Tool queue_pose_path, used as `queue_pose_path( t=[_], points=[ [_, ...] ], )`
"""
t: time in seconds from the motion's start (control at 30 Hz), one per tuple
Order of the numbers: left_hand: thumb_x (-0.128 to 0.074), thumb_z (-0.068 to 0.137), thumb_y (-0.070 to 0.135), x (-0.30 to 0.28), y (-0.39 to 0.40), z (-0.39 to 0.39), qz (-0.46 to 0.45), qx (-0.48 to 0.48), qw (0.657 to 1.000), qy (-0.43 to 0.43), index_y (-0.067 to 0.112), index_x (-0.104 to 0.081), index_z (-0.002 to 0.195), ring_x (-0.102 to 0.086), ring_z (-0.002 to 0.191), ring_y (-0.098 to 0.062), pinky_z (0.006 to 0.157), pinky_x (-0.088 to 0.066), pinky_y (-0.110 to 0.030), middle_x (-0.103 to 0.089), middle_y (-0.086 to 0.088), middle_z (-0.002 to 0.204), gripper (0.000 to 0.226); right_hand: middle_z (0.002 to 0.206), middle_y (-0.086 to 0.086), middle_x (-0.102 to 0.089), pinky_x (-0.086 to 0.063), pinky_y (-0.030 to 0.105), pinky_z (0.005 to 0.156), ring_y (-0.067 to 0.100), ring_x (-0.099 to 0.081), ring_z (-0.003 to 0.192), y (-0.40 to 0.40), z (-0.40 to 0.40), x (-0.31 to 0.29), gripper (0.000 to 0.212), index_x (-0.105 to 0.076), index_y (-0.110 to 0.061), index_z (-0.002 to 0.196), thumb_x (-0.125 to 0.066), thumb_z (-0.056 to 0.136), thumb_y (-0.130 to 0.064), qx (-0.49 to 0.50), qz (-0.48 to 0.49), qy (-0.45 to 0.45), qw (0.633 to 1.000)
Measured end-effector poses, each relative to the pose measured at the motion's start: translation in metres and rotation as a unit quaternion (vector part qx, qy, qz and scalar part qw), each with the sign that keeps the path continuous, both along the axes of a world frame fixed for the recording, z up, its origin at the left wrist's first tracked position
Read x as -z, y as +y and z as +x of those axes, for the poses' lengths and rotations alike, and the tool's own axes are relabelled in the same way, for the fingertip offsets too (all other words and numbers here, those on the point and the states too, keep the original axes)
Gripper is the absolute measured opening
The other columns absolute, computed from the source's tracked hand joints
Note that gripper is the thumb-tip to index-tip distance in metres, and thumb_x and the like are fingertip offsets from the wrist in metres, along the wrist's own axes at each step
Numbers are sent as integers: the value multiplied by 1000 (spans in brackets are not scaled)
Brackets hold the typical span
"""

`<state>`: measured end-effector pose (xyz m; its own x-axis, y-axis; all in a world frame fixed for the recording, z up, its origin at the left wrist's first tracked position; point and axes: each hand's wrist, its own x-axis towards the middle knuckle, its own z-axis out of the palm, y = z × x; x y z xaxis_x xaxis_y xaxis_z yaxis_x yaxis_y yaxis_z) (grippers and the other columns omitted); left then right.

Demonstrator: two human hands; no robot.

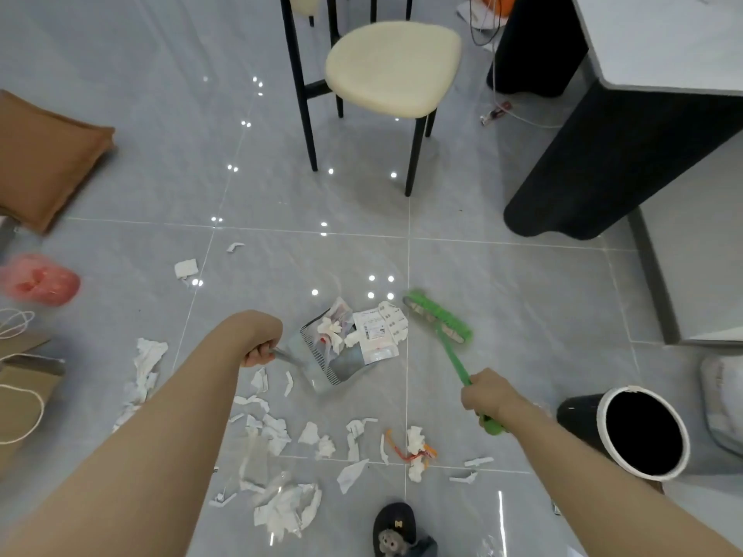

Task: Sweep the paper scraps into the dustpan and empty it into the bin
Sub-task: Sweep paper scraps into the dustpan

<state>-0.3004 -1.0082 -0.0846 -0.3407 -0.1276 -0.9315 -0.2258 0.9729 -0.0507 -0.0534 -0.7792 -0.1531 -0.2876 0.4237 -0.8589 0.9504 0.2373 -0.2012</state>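
There is one view only, from a wide-angle camera on the person's head. It looks forward and steeply down at the glossy grey tiled floor (502,275), from standing height.

I see a glossy grey tiled floor (502,315) with torn paper scraps (277,432) strewn across its near part. A grey dustpan (341,363) rests on it among them, a black bin (639,432) stands at right, a cream-seated chair (392,68) farther off, a brown cushion (44,154) and a red bag (40,280) at left.
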Motion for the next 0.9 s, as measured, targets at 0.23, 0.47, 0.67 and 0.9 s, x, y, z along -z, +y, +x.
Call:
queue_pose_path(
  t=[0.23, 0.47, 0.67, 0.9],
  points=[
    [-28, 89, 4, 0, 5, 8, 4, -19, 1000, 7, 9, -38, 62, -22, 19, -11, 35, -15, -8, -38, -2, 30, 30, 67, 6, -49, -37, 23, 49, 17, -46, 54, -50, -8, -5, 21, -56, 1, 99, -58, 79, -2, 29, -129, 23, 991],
    [-29, 91, 3, -7, 2, 35, 24, -59, 998, 29, 8, -37, 66, -24, 16, -10, 32, -17, -4, -34, -2, 27, 26, 61, 10, -45, -36, 23, 42, 19, -41, 47, -20, 6, -53, 35, -58, 10, 118, -56, 83, 4, 75, -151, 54, 984],
    [-35, 94, 3, -9, -9, 74, 72, -174, 982, -7, 10, -36, 67, -28, 18, -9, 31, -21, -4, -33, 2, 32, 27, 63, 9, -46, -37, 25, 46, 19, -42, 51, -15, 46, -54, 36, -57, 6, 118, -54, 82, 5, 128, -119, 84, 981],
    [-31, 93, -1, -21, 4, 122, 145, -271, 951, -27, 8, -37, 72, -29, 18, -9, 30, -23, -4, -32, 0, 34, 24, 61, 12, -48, -37, 20, 38, 20, -43, 44, 3, 96, -77, 7, -54, 4, 89, -56, 84, 6, 232, -124, 79, 961]
  ],
)
